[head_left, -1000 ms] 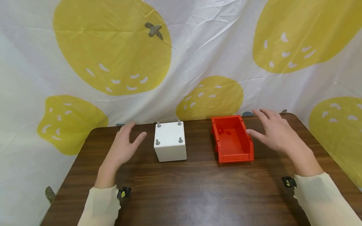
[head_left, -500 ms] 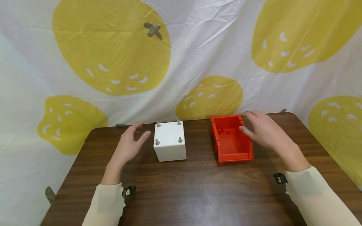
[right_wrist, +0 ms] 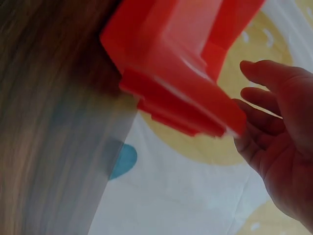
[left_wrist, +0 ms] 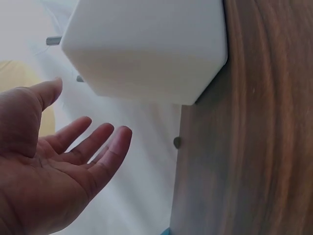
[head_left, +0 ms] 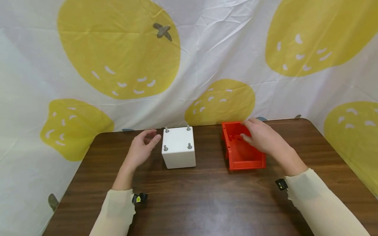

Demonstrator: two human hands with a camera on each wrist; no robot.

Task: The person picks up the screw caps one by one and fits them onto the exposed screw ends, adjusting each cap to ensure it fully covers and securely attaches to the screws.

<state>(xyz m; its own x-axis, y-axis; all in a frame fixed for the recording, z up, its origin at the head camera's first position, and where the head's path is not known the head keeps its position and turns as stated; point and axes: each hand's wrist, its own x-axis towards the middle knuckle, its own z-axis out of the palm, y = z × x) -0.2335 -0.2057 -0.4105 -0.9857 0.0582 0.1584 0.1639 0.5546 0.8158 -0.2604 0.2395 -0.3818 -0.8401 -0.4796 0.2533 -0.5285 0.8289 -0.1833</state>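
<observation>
A white block point(head_left: 178, 141) stands on the brown table, with a metal bolt point(head_left: 189, 146) rising from each corner of its top. Just left of the block, my left hand point(head_left: 142, 149) hovers with relaxed fingers, apart from it; the left wrist view shows the palm point(left_wrist: 49, 181) holding nothing. To the right sits a red bin point(head_left: 246, 164) with several small red pieces point(head_left: 231, 137) on its floor. Above the bin's right wall reaches my right hand point(head_left: 261, 136), thumb and fingers spread apart. Nothing shows in its grasp in the right wrist view.
The dark wood table point(head_left: 203, 200) has rounded back corners. Behind it hangs a white cloth point(head_left: 206, 59) with yellow fruit prints, close to the table's back edge. A gap of bare wood separates the block from the bin.
My right hand has moved left, from beside the bin to over its right wall. My left hand has moved right, closer to the white block. Block and bin have stayed put.
</observation>
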